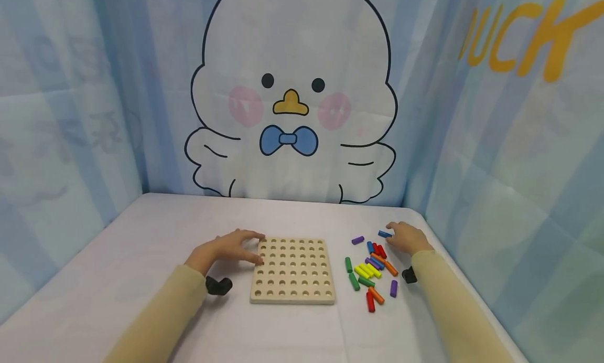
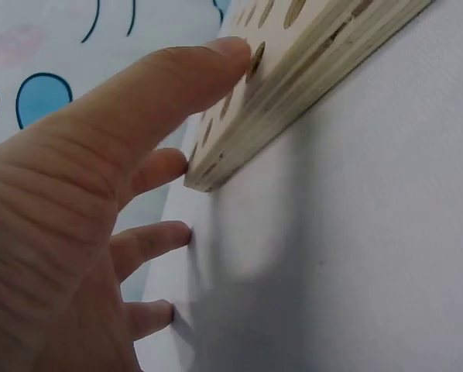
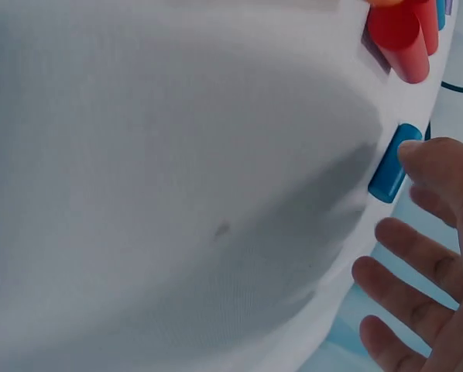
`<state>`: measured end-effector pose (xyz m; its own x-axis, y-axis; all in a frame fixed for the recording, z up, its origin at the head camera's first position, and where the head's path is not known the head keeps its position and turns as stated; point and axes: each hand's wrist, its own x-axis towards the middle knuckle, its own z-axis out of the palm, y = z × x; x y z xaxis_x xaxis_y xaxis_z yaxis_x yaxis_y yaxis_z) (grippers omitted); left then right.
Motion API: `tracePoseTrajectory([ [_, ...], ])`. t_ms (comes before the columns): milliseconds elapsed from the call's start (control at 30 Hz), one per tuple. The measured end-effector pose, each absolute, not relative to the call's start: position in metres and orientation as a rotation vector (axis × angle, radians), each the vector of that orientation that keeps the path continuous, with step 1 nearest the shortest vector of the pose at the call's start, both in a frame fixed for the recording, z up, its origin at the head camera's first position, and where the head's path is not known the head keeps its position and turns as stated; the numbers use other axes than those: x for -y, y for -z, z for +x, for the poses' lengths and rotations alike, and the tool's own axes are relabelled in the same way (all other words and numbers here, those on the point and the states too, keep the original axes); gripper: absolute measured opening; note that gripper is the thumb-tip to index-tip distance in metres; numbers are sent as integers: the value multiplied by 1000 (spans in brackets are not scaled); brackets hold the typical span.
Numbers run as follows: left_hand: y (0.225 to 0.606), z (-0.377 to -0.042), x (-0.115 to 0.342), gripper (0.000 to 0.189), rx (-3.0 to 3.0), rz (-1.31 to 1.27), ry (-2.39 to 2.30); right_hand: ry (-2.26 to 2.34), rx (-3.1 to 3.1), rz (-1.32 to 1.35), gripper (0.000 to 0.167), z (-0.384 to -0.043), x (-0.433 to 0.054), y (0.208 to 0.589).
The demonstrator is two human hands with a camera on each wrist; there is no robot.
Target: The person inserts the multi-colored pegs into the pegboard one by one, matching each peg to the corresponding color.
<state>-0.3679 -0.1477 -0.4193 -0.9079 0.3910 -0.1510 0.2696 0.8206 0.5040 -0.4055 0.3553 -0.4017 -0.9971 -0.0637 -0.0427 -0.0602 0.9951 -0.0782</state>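
Observation:
A pale wooden board with rows of round holes lies flat on the table. My left hand rests at its left side, fingers spread. In the left wrist view the thumb touches the board's top near a hole, and another fingertip meets its corner. At the far right, my right hand pinches a small blue peg between thumb and index finger. The right wrist view shows this blue peg with the thumb on its upper end; the other fingers are spread apart. The index fingertip is partly hidden.
Several coloured pegs lie scattered right of the board, among them yellow pegs, a green peg, a red peg and a purple peg. The white table ends at curtains behind and beside it.

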Motion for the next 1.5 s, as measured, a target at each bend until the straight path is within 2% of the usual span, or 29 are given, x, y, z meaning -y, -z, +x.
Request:
tracePoseTrajectory([
  [400,408,-353,143,101,-2626,497,-723,180,-3127,-65,22,-403,-350,407],
  [667,407,-352,143,104,-2607,511,-681,317,-3224,-55,22,-402,-340,401],
  [900,407,-353,144,105,-2609,508,-651,666,-3242,0,28,-405,-319,390],
  [1067,407,-355,144,106,-2602,502,-652,843,-3192,7,26,-403,-300,389],
  [1500,408,-349,142,106,-2641,509,-653,1006,-3188,-65,23,-400,-257,388],
])
